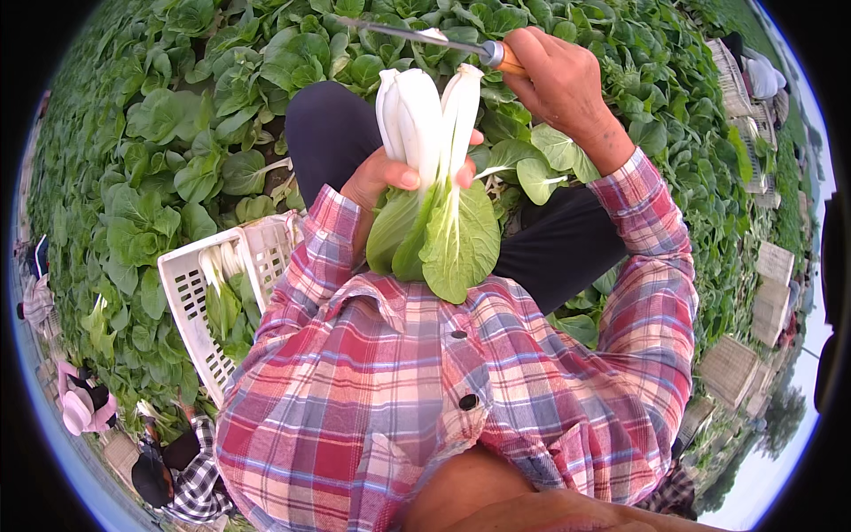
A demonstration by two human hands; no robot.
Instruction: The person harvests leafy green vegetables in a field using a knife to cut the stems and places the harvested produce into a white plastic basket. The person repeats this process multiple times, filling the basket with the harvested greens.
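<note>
My left hand (382, 176) grips several heads of bok choy (415, 126) in front of my chest. Their white stalks and cut bases point away from me, while the green leaves (459, 239) hang toward my plaid shirt. Fingertips show on the far side of the bunch. My right hand (558, 83) is closed around the wooden handle of a knife (412, 33). The blade extends to the left, just beyond the cut bases, with a small pale scrap on it. Loose leaves (538, 169) lie below my right hand.
A white plastic crate (203, 253) with bok choy (229, 299) in it stands by my left elbow. Growing plants (159, 120) surround my knees. Other people (193, 465) work at the lower left, and more crates (728, 369) stand at the right.
</note>
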